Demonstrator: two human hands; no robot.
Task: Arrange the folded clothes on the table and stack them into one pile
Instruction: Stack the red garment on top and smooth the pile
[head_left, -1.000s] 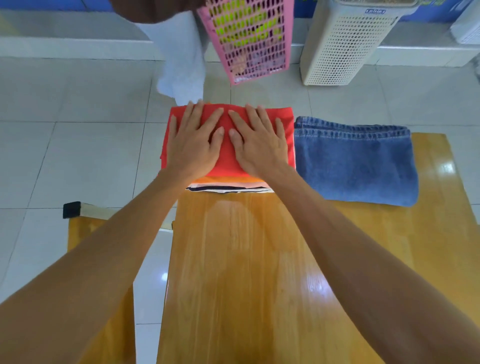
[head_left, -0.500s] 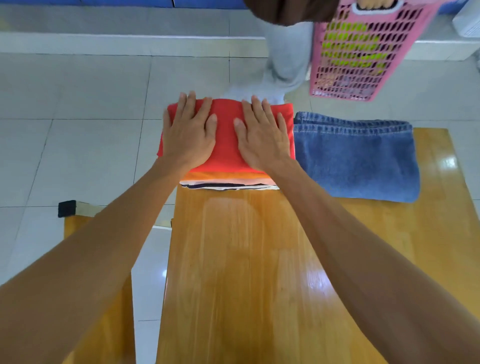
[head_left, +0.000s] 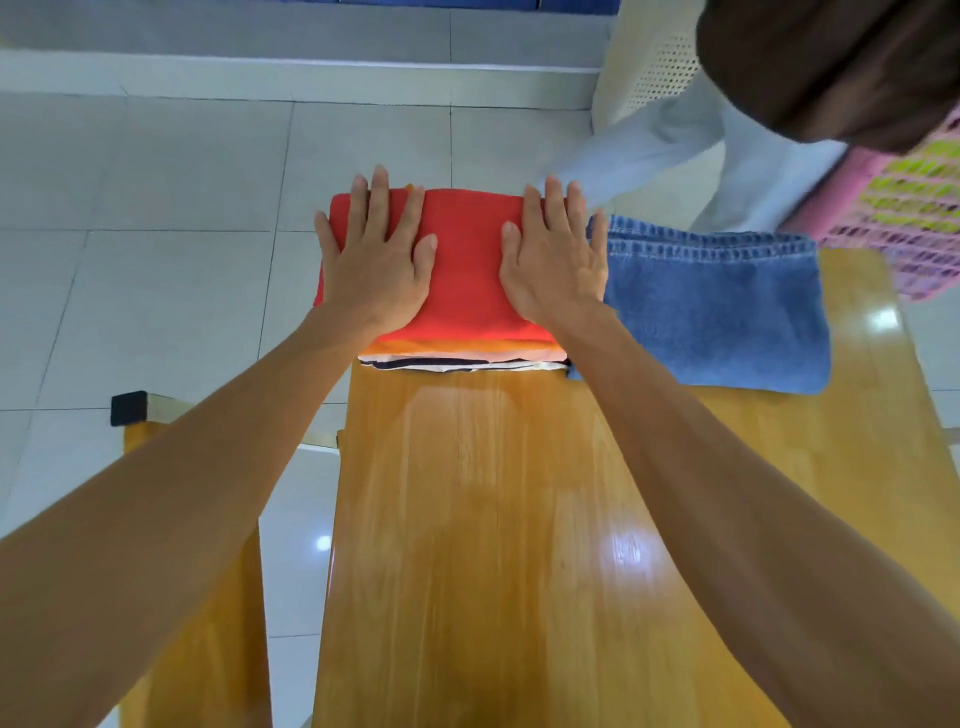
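A pile of folded clothes sits at the far left corner of the wooden table, topped by a red garment. Orange, white and dark layers show at its near edge. My left hand lies flat on the red garment's left side, fingers spread. My right hand lies flat on its right side, fingers reaching the far edge. Folded blue jeans lie separately on the table, touching the pile's right side.
Another person in light trousers stands at the table's far right, with a pink basket overhanging that corner. A white perforated hamper stands behind. A wooden chair is to the left on the tiled floor.
My hands have slid apart toward the left and right sides of the red garment. The other person and the pink basket have moved to the right.
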